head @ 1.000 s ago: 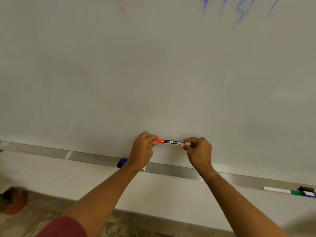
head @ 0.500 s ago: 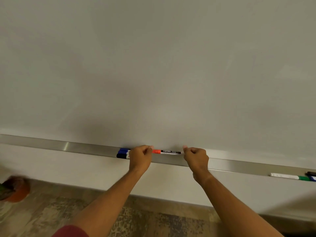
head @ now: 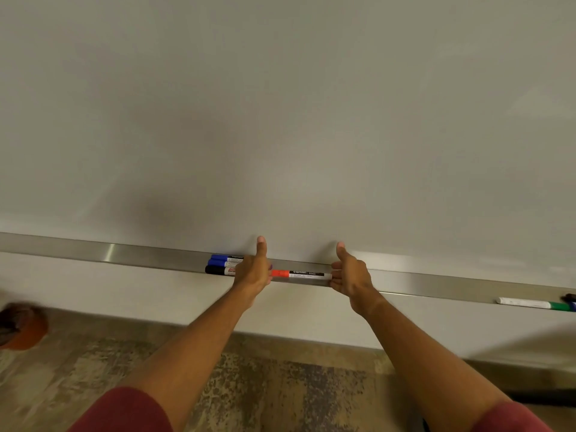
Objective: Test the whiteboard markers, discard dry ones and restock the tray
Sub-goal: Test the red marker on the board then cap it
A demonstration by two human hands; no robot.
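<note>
A red-capped marker (head: 307, 274) with a black label lies flat on the metal tray (head: 124, 255) under the whiteboard (head: 280, 120). My left hand (head: 254, 271) is at its red cap end, thumb pointing up. At the white tail end is my right hand (head: 350, 275), thumb also raised and fingertips touching the marker. Neither thumb presses on it. Two blue-capped markers (head: 223, 260) and a black-capped marker (head: 218, 270) lie on the tray just left of my left hand, partly hidden by it.
A white marker with a green cap (head: 530, 304) lies on the tray at the far right, beside dark caps at the frame edge. An orange object (head: 21, 325) sits on the floor at the left. Patterned carpet (head: 280, 385) lies below the wall.
Both hands lowered the red-capped marker from in front of the board onto the tray. The thumbs have lifted off it and now point up.
</note>
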